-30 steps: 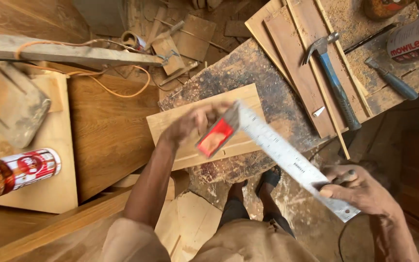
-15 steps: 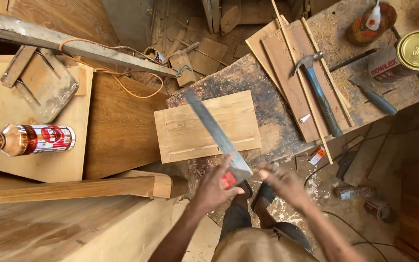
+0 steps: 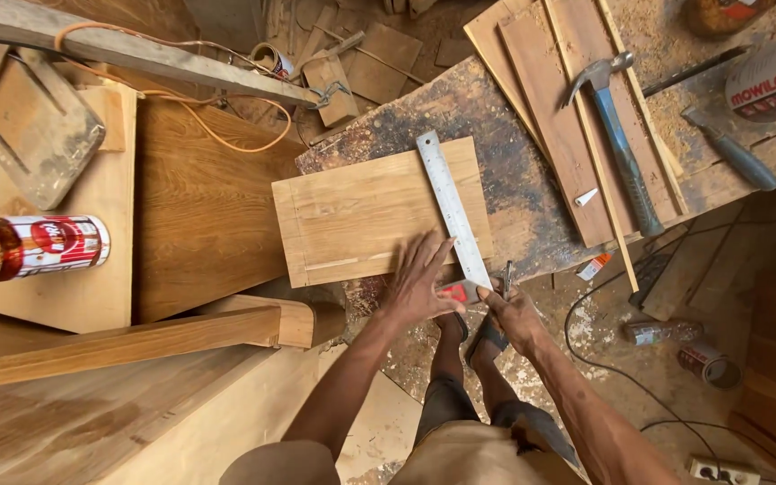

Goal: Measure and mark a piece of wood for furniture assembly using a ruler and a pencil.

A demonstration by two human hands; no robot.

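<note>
**A:** Entry, nearest first. My left hand [image 3: 419, 286] lies flat, fingers spread, pressing the near edge of the wooden board [image 3: 365, 216] and the red stock of the try square [image 3: 454, 211]. My right hand [image 3: 512, 310] sits just beside the stock, fingers closed on a thin dark pencil-like marker [image 3: 506, 277], tip at the blade's right side.

**B:** Where is the board?

**A:** On the dark, stained desk [image 3: 514, 135], left end overhanging it. The steel blade crosses the board near its right end, near edge to far edge.

**B:** Progress?

**A:** Judging by this: square seated, marker at the near end. I cannot make out any line along the blade, so marking appears about to start, with the whole width left.

**B:** Room to move?

**A:** The desk is bare along the blade's right side. Further right: stacked planks [image 3: 554, 108], a blue-handled hammer [image 3: 617, 135]. Left, well apart: a bottle [image 3: 24, 251] lying on a panel.
</note>
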